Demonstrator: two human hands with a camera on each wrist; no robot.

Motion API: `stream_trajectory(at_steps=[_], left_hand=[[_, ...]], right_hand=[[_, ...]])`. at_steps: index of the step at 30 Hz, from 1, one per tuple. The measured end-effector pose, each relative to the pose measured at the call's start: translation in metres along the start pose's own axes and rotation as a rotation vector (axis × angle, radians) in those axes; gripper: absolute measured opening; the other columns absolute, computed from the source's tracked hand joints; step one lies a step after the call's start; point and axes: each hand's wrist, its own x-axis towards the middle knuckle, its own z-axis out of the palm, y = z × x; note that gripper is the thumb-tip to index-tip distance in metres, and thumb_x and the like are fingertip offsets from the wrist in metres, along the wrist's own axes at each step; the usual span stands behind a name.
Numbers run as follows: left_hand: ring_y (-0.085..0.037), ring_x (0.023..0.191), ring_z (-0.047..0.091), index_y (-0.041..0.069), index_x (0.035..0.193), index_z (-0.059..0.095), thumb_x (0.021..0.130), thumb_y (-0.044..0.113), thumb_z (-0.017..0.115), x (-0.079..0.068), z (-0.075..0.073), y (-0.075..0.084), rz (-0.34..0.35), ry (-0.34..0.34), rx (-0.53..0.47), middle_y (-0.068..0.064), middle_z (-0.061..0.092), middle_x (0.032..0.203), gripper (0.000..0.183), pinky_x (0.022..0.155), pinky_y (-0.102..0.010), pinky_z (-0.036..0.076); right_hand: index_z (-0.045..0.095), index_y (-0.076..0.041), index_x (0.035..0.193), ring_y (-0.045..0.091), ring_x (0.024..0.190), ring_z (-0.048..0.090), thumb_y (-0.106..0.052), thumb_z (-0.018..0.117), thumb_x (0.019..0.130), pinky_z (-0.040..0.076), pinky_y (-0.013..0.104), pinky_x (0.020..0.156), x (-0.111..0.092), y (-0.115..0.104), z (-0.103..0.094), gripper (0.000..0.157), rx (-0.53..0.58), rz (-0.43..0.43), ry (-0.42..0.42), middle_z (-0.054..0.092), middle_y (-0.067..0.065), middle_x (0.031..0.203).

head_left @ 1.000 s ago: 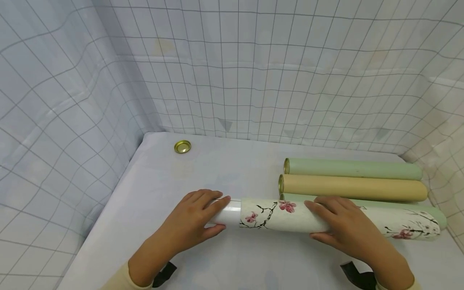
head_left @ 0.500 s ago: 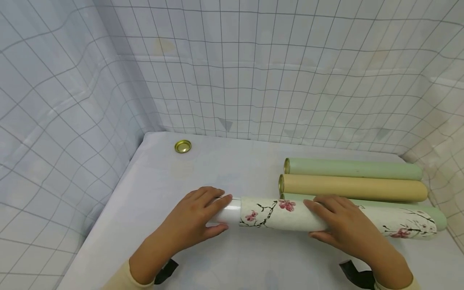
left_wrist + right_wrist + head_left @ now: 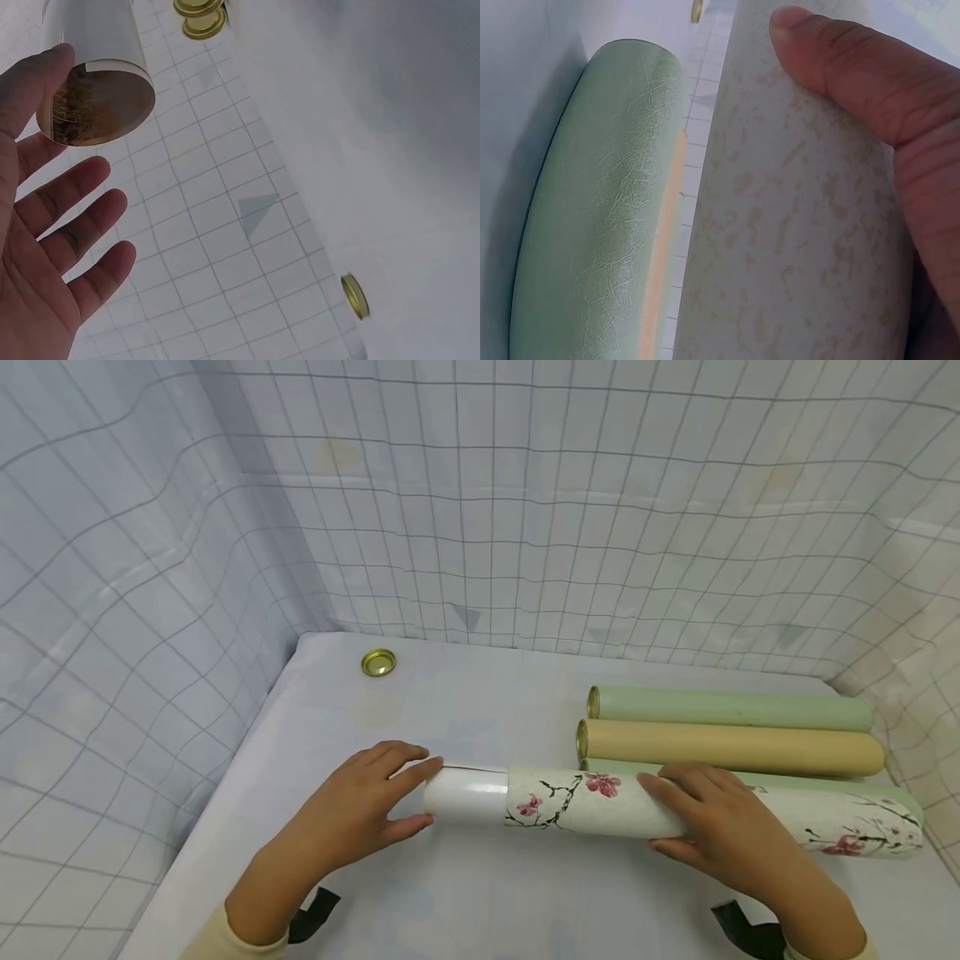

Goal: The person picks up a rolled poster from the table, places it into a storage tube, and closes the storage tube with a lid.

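A flower-patterned tube (image 3: 585,806) lies across the front of the table. Out of its left end sticks a white paper roll (image 3: 468,797); in the left wrist view, a brownish picture shows inside the roll's mouth (image 3: 112,105). My left hand (image 3: 345,810) is at that end, fingers spread and loosely bent. Its thumb tip overlaps the rim in the left wrist view. My right hand (image 3: 720,822) grips the flower-patterned tube from above, thumb on the near side. Part of the tube is hidden under this hand.
Behind the flower-patterned tube lie a green tube (image 3: 735,708), a tan tube (image 3: 735,748) and another green tube (image 3: 911,802), partly covered. A gold metal lid (image 3: 378,662) rests at the back left. Grid-patterned cloth (image 3: 525,527) hangs around the table.
My left hand has moved left along the white roll to its end, so more of the roll shows. The flower-patterned tube and my right hand have shifted slightly right.
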Motion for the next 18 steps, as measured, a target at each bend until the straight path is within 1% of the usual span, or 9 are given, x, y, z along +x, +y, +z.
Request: stream_trajectory(at_steps=[7,13,18], left_hand=[[-0.022,0.108,0.06,0.008,0.128,0.064,0.075,0.032,0.087,-0.001,0.002,0.0,0.026,0.013,-0.016,-0.005,0.063,0.118,0.062,0.089,-0.04,0.054],[-0.023,0.108,0.061,0.008,0.128,0.064,0.075,0.031,0.087,-0.001,0.007,0.001,0.035,0.017,-0.018,-0.005,0.063,0.119,0.062,0.089,-0.04,0.055],[-0.023,0.107,0.061,0.007,0.128,0.064,0.075,0.031,0.088,0.002,0.011,0.002,0.065,0.038,-0.031,-0.005,0.063,0.118,0.063,0.088,-0.04,0.055]], right_hand=[[0.062,-0.014,0.132,0.031,0.104,0.058,-0.068,0.037,0.096,0.049,0.049,0.086,0.0,-0.002,0.0,0.069,-0.012,0.013,-0.006,0.061,0.008,0.117],[0.061,-0.015,0.132,0.031,0.104,0.058,-0.067,0.038,0.096,0.049,0.05,0.085,0.0,-0.002,0.0,0.068,-0.009,0.017,0.0,0.061,0.008,0.117],[0.062,-0.015,0.132,0.03,0.103,0.058,-0.067,0.039,0.096,0.049,0.049,0.084,0.001,-0.003,0.001,0.067,0.001,0.013,0.005,0.061,0.007,0.116]])
